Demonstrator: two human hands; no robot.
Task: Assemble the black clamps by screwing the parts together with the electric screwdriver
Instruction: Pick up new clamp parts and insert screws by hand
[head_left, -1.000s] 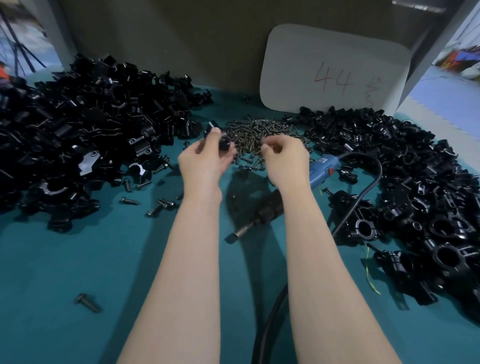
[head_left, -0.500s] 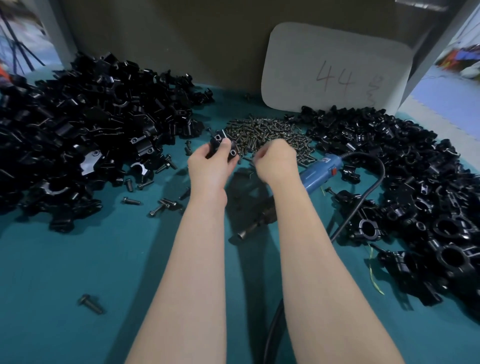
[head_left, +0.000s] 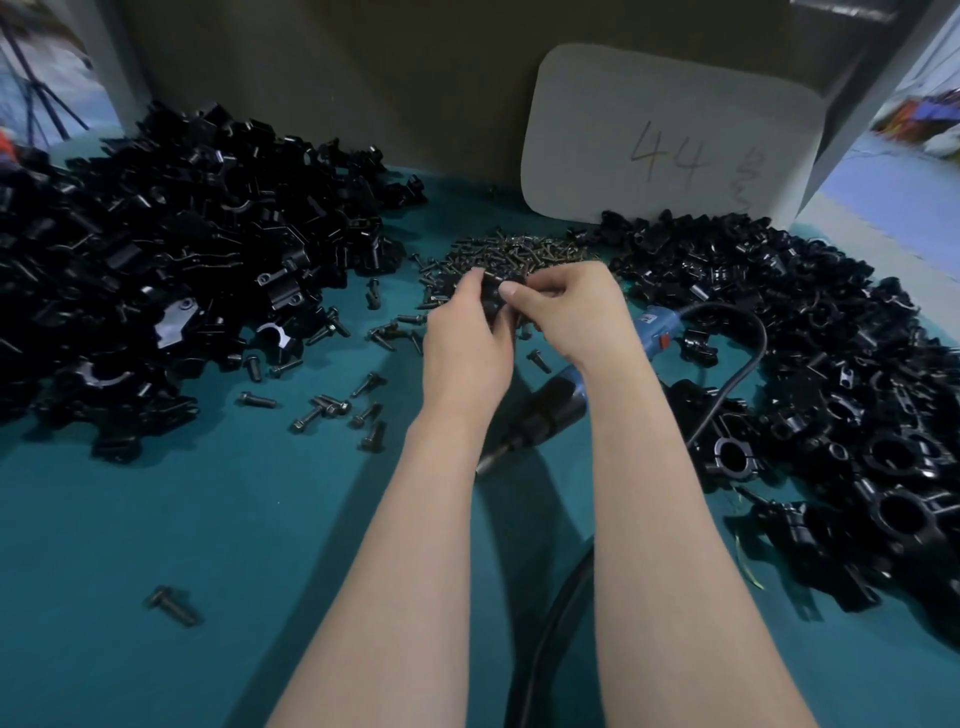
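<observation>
Over the screw pile (head_left: 511, 249), a black clamp (head_left: 491, 300) is pinched by left hand (head_left: 465, 358) and right hand (head_left: 566, 309), likely for screw seating; the electric screwdriver (head_left: 550, 413) is needed next.

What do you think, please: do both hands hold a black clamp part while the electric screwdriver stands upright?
Not quite: the head view shows the electric screwdriver lying on its side on the table. Left hand and right hand do hold the black clamp part.

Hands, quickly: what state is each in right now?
Left hand: holds a clamp.
Right hand: fingers pinch the same clamp.
</observation>
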